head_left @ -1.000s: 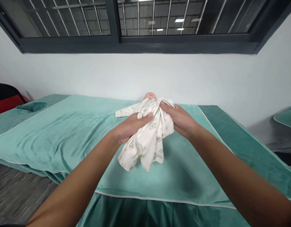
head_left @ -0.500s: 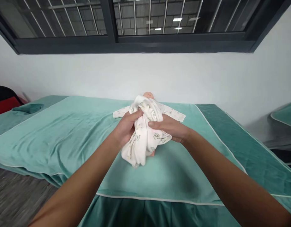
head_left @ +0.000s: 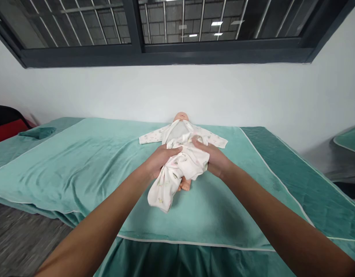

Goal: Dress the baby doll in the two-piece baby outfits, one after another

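Note:
A baby doll (head_left: 181,116) lies on its back on the bed, head toward the wall, wearing a white printed long-sleeved top (head_left: 153,136) with both sleeves spread out. Above its lower body, both my hands hold white baby pants (head_left: 168,177) with small animal prints, bunched at the top. My left hand (head_left: 163,157) grips the left side of the bundle, thumb on top. My right hand (head_left: 211,154) holds the right side, its fingertips partly hidden and blurred. One leg of the pants hangs toward the lower left. The doll's feet (head_left: 185,184) show beneath the cloth.
A green cover with white piping (head_left: 79,161) lies over the bed, its front edge hanging down near me. Behind stands a white wall (head_left: 108,92) below a barred window. A red and black item (head_left: 8,125) is at the far left.
The bunched pants have come down toward me, uncovering the doll's chest and more of its feet. My right thumb has moved up onto the upper bunch of cloth.

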Action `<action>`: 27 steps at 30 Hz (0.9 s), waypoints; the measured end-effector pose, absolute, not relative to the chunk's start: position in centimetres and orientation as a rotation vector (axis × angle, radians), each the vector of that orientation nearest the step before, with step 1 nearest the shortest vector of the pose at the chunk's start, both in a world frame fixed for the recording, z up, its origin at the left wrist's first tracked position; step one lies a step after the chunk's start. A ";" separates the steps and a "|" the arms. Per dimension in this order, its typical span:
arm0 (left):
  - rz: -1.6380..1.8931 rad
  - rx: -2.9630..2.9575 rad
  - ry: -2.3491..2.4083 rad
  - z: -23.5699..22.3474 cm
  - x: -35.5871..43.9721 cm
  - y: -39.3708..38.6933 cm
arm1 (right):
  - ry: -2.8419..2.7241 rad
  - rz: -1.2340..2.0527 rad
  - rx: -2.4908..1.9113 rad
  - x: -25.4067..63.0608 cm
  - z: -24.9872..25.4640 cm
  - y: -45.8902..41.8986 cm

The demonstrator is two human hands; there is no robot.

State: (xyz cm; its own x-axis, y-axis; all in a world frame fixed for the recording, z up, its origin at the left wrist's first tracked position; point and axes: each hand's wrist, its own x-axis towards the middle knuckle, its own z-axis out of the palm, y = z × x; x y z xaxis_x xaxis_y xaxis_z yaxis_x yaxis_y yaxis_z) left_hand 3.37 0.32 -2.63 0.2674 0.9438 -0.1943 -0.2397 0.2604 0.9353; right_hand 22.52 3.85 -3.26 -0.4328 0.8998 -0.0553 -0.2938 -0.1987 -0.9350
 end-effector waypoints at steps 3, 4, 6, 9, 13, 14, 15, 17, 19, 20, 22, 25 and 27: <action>0.846 1.053 1.111 -4.0 2.7 0.3 | -1.277 1.779 -1.002 23.4 -5.9 1.9; 0.770 1.130 1.154 -4.3 2.5 0.1 | -1.304 1.774 -1.051 23.6 -6.7 1.2; 0.630 1.354 1.226 -4.6 2.5 -0.2 | -1.339 1.771 -1.126 23.8 -8.4 -0.1; 0.486 1.757 1.329 -4.8 3.4 -0.7 | -1.359 1.711 -1.187 23.8 -10.3 -1.4; 0.316 1.954 1.425 -5.2 4.9 -1.2 | -1.422 1.568 -1.152 23.6 -11.6 -2.1; 0.291 1.960 1.416 -5.3 5.1 -1.2 | -1.443 1.536 -1.137 23.6 -11.8 -2.1; 0.283 1.962 1.396 -5.5 5.2 -1.3 | -1.462 1.508 -1.126 23.6 -11.9 -2.2; 0.308 1.943 1.369 -5.6 5.1 -1.4 | -1.485 1.468 -1.118 23.6 -12.1 -2.3; 0.343 1.912 1.363 -5.6 4.9 -1.6 | -1.485 1.417 -1.133 23.7 -12.3 -2.5; 0.358 1.897 1.366 -5.5 4.9 -1.7 | -1.481 1.393 -1.144 23.7 -12.4 -2.6; 0.373 1.870 1.384 -5.3 5.0 -2.1 | -1.471 1.355 -1.155 23.7 -12.6 -2.9; 0.363 1.841 1.432 -4.9 5.6 -2.5 | -1.451 1.363 -1.131 23.6 -12.7 -3.2; 0.365 1.837 1.421 -4.6 6.1 -2.8 | -1.409 1.391 -1.098 23.6 -12.7 -3.2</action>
State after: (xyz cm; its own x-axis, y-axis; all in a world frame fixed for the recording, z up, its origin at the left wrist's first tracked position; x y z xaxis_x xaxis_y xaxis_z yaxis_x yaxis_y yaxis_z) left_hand 6.12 -2.78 -4.63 0.3367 0.9148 -0.2232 0.6940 -0.0808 0.7155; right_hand 23.64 -3.24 -12.67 -0.2540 0.9672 -0.0100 0.0223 -0.0045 -0.9997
